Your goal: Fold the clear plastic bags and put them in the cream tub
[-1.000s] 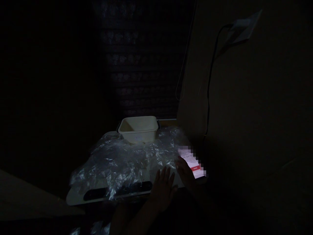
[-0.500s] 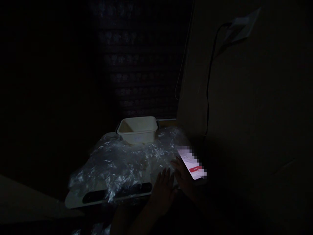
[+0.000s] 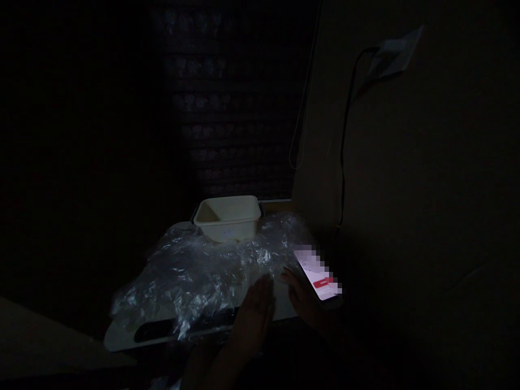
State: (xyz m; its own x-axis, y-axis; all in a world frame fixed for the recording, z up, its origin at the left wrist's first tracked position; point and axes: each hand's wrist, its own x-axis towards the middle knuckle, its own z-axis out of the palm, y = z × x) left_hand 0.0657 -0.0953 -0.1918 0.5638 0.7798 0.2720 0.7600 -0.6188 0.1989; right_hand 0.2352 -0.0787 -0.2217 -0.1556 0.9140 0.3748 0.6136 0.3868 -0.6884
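Observation:
In dim light, my left hand (image 3: 255, 306) is over the front of a pale board, beside crumpled clear plastic sheeting (image 3: 203, 271). Its fingers are stretched out, close together and slightly blurred; nothing shows in them. My right hand (image 3: 299, 295) is just to its right, fingers extended and apart, holding nothing visible. Close by that hand, a phone with a lit screen (image 3: 319, 276) lies at the board's right side; part of the screen is pixelated. Whether either palm touches the board is too dark to tell.
A white rectangular tub (image 3: 227, 227) stands on the plastic at the back. The pale board (image 3: 117, 336) has a dark slot along its front edge. A black cord (image 3: 345, 135) hangs from a wall outlet (image 3: 400, 54) at right. Behind is a dark slatted blind (image 3: 235, 108) with a thin pull cord.
My left hand has shifted left, and its spread fingers have come together. My right hand has moved slightly down, so a gap now lies between the hands. The view has tilted a little.

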